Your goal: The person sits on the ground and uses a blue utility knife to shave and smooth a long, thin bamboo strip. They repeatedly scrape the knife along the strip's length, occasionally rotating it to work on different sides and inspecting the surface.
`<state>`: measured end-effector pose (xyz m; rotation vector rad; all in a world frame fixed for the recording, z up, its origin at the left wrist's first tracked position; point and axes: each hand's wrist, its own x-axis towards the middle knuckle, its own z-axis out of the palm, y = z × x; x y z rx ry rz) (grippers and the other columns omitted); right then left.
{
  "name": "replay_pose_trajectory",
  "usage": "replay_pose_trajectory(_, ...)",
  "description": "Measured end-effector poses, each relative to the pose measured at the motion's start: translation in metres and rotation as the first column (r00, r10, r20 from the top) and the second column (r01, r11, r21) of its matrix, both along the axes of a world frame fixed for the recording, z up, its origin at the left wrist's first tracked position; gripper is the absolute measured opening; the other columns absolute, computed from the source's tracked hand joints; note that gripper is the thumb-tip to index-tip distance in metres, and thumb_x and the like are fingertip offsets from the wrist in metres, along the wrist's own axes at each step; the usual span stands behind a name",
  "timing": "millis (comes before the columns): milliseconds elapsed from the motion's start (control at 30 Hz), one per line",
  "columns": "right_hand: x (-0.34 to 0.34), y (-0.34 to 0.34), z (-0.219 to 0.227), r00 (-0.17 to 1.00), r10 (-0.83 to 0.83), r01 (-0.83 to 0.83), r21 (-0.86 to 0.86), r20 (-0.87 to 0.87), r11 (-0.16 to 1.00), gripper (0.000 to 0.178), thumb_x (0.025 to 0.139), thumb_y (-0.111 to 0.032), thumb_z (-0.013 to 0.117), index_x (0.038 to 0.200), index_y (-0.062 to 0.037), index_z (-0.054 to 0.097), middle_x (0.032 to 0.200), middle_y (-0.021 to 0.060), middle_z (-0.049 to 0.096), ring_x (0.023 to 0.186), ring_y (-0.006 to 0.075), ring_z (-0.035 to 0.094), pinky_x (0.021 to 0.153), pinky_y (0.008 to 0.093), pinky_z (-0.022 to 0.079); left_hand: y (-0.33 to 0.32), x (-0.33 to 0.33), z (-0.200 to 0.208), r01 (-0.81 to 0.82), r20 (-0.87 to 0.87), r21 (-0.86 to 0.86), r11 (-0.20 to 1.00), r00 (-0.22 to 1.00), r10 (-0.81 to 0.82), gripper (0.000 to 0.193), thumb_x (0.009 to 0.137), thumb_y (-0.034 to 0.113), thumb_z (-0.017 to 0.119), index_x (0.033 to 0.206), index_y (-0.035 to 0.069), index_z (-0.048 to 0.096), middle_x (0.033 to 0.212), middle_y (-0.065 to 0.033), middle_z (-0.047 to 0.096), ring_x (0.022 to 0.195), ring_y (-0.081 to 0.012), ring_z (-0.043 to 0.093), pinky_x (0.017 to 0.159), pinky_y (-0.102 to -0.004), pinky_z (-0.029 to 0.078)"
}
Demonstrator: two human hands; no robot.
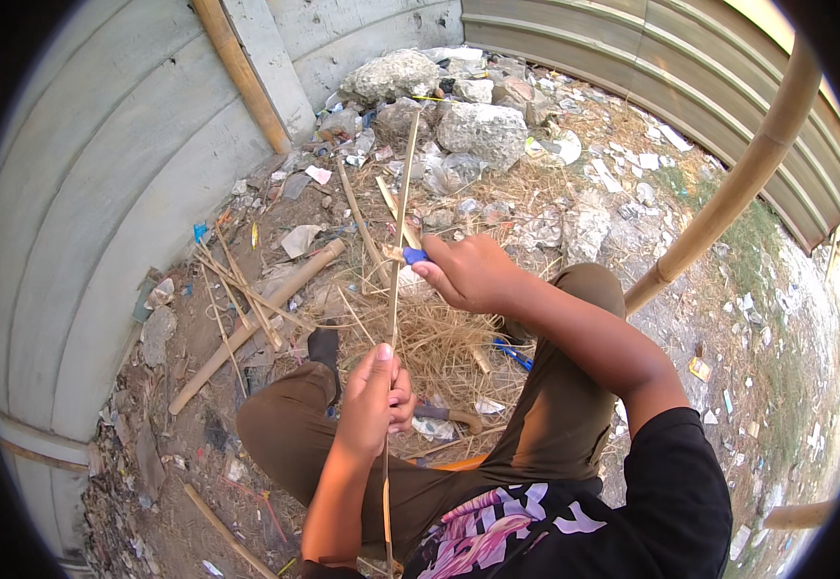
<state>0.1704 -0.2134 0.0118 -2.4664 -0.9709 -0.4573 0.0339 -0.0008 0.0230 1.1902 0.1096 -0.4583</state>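
Note:
A long, thin bamboo strip [398,280] runs upright through the middle of the view, from the rocks down past my lap. My left hand [374,400] is closed around its lower part, thumb on top. Farther up, my right hand [468,273] grips a small blue tool [414,256] pressed against the strip. Pale curled shavings sit where the tool meets the bamboo. The tool's blade or edge is too small to make out, and most of its handle is hidden in my fingers.
Bamboo shavings [439,338] pile up between my legs, a blue-handled tool [513,354] beside them. A thick bamboo pole [256,323] and thin strips lie left. Rocks [482,133] and litter stand far ahead. A slanted bamboo post [719,207] rises right; a concrete wall [121,212] bounds the left.

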Motion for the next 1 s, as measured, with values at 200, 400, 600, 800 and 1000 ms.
replay_pose_trajectory(200,-0.023,0.018,-0.011,0.966,0.222,-0.222,-0.012,0.129,0.975,0.044,0.101,-0.048,0.048,0.095,-0.0049,0.053,0.058,0.012,0.058,0.048,0.0342,0.06,0.044,0.045,0.044,0.003,-0.002,0.008,-0.055,0.05,0.05,0.997,0.997,0.053,0.037,0.11,0.041,0.036,0.087,0.013,0.039,0.059,0.0033,0.031,0.041,-0.0048,0.026,0.035,-0.0224,0.022)
replay_pose_trajectory(400,-0.005,0.012,-0.003,0.987,-0.102,0.1,0.024,0.121,0.995,0.045,0.103,-0.047,0.045,0.092,-0.0041,0.055,0.059,0.0146,0.061,0.051,0.0362,0.062,0.046,0.0472,0.046,0.003,-0.007,0.012,-0.015,0.004,-0.023,1.0,1.0,0.015,0.037,0.11,0.041,0.036,0.086,0.013,0.038,0.058,0.003,0.031,0.04,-0.0046,0.025,0.035,-0.0225,0.022)
replay_pose_trajectory(600,0.031,-0.019,0.021,0.955,-0.261,0.277,0.112,-0.141,0.954,0.056,0.107,-0.049,0.031,0.092,-0.0018,0.057,0.063,0.0207,0.062,0.064,0.0445,0.063,0.057,0.0539,0.048,-0.006,-0.012,0.009,0.072,-0.019,0.079,0.994,0.997,-0.07,0.036,0.11,0.041,0.036,0.087,0.014,0.038,0.06,0.0029,0.032,0.043,-0.0049,0.029,0.037,-0.0226,0.025)
replay_pose_trajectory(800,-0.025,0.013,-0.007,0.991,0.134,-0.134,0.015,0.027,0.991,0.044,0.105,-0.045,0.04,0.095,-0.0042,0.053,0.056,0.0152,0.059,0.05,0.0386,0.06,0.048,0.0487,0.045,0.0,-0.004,0.007,-0.029,0.027,0.001,1.0,0.999,0.029,0.036,0.11,0.041,0.036,0.086,0.013,0.038,0.059,0.0025,0.032,0.042,-0.005,0.028,0.036,-0.0229,0.024)
replay_pose_trajectory(1000,0.015,0.002,-0.001,0.981,-0.162,0.177,0.145,-0.111,0.973,0.048,0.106,-0.046,0.036,0.095,-0.0024,0.052,0.058,0.0164,0.059,0.055,0.0438,0.06,0.054,0.0547,0.047,0.0,-0.008,0.01,0.028,-0.021,0.047,0.999,0.999,-0.027,0.037,0.11,0.04,0.035,0.085,0.013,0.038,0.058,0.0019,0.031,0.041,-0.0053,0.028,0.035,-0.0231,0.024)
